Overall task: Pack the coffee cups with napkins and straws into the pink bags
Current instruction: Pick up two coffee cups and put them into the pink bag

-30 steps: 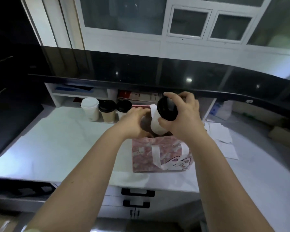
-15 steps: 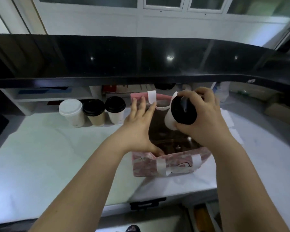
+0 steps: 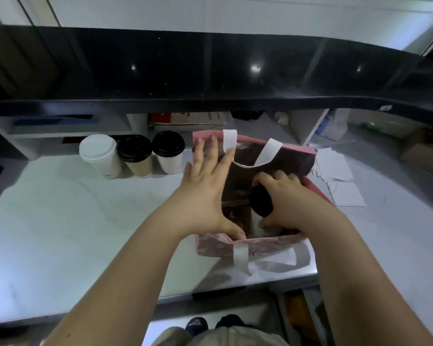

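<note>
Bag: the pink patterned paper bag with white strap handles [image 3: 218, 245] stands upright on the pale counter [image 3: 60, 221], near its front edge, mouth open toward you.
Left hand: your left hand [image 3: 205, 193] lies spread across the bag's left side, fingers [image 3: 211, 148] wide and flat on the far rim, thumb hooked over the near rim. This appears to brace the mouth open and stop the bag tipping.
Right hand: your right hand [image 3: 285, 203] is inside the bag, fingers wrapped around the white paper cup with the black lid [image 3: 261, 201].
Cup position: inside the bag, tilted, lid facing you; whether its base touches the bottom cannot be told.
Remaining stock: three lidded paper cups [image 3: 133, 156] stand in a row at the back of the counter, left of the bag.
Napkins: white paper sheets [image 3: 340, 181] lie right of the bag.
Next move: judged, right the cup before releasing it.
</note>
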Action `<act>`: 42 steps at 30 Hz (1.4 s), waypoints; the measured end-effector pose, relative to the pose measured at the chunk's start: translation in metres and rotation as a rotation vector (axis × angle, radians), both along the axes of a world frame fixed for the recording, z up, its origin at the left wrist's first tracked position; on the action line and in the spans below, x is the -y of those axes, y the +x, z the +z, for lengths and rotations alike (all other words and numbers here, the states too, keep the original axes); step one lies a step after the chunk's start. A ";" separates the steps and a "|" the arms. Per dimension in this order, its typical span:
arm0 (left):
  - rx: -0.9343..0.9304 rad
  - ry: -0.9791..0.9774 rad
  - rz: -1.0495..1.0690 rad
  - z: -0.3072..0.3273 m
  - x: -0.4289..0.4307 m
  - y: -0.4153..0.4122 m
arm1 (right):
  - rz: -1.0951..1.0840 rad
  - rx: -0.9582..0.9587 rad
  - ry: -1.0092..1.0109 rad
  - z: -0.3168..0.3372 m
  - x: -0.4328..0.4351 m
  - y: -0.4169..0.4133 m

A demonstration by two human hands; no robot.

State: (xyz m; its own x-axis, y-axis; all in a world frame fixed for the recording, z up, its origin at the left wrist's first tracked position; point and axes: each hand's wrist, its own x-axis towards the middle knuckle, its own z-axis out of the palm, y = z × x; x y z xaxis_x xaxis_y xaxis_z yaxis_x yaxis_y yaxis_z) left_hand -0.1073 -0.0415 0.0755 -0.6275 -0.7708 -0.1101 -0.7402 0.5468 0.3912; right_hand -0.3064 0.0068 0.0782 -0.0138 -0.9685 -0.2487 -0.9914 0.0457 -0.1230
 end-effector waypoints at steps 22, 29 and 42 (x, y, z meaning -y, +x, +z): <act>0.004 0.004 0.109 0.008 -0.018 0.001 | 0.262 -0.026 0.082 -0.080 0.001 0.031; -0.031 -0.049 0.083 0.006 -0.031 0.003 | 0.196 0.122 0.150 -0.081 0.003 0.026; -0.200 -0.129 0.148 -0.002 -0.040 0.014 | 0.249 0.155 0.079 -0.031 0.002 0.038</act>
State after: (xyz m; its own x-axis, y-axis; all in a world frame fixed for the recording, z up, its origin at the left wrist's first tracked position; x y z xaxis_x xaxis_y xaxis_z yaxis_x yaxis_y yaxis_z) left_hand -0.0933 -0.0010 0.0739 -0.5062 -0.8555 0.1095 -0.7308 0.4929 0.4722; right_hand -0.2680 0.0044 0.0469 0.2658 -0.9149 -0.3039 -0.9429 -0.1810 -0.2797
